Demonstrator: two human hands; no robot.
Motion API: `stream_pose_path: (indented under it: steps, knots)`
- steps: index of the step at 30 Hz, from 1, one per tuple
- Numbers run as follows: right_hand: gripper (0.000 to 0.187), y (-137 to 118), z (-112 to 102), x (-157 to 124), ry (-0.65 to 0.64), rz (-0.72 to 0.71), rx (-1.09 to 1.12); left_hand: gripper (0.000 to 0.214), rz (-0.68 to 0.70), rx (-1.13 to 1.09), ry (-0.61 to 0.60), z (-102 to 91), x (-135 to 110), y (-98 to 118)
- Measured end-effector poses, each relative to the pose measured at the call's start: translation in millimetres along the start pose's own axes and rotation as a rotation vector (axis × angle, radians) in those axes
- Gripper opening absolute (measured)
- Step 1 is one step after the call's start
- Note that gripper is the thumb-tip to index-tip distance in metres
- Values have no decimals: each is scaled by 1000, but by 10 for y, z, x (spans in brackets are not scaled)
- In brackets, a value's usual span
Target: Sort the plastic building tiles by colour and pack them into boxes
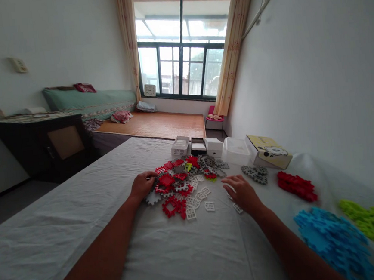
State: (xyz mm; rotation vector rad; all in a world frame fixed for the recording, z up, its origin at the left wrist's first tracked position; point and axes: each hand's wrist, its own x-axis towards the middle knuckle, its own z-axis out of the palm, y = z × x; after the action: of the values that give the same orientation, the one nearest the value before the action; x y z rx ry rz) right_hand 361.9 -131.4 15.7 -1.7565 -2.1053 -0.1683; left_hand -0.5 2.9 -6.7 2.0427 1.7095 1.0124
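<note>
My left hand (142, 184) is at the left edge of a mixed pile of interlocking plastic building pieces (166, 180), mostly red and grey. Its fingers are bent together against the pile, and what they hold, if anything, is hidden. To the right of the pile, my right hand (242, 191) hovers low over the cloth with fingers apart and nothing visible in them. A small white window-shaped piece (238, 208) lies just under it. More white lattice pieces (209, 206) are scattered between my hands. A red square-holed piece (171, 207) sits at the pile's near side.
On the right lie sorted heaps: grey (255, 174), red (297, 186), blue (334, 240) and lime green (373, 222). Behind the pile stand small boxes (214, 146), a clear plastic tub (236, 150) and a yellow box (268, 151). A white cloth (79, 213) covers the table.
</note>
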Motion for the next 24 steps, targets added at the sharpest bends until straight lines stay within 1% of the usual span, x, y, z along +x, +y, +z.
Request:
stream_pose_path:
  steps: [3, 5, 7, 10, 12, 15, 17, 19, 21, 24]
  knots:
    - [37, -311, 162, -21, -113, -212, 118, 28, -2, 8, -1, -2, -1, 3]
    - [38, -456, 225, -29, -181, -284, 140, 29, 1, 14, 1, -4, -3, 4]
    - [34, -527, 231, -28, -202, -311, 152, 29, 0, 15, 1, -5, -4, 4]
    - [22, -559, 172, -26, -204, -333, 170, 28, 2, 6, -6, -6, -4, 4]
    - [20, -587, 136, -35, -202, -340, 156, 28, -2, 6, -12, -7, -2, 2]
    - [19, -645, 123, -49, -175, -340, 71, 27, -8, 11, -11, -7, 2, -7]
    - [20, -635, 116, -45, -124, -297, 20, 27, -6, 14, -9, -5, 5, -15]
    - [23, -534, 83, -29, -33, -184, 6, 28, -8, 16, -5, -1, 8, -23]
    - [24, -345, 23, -13, 49, -40, 6, 29, -11, 16, -1, 2, 13, -27]
    - [22, -39, -49, 0, 82, 118, -33, 30, -8, 20, -6, 5, 18, -24]
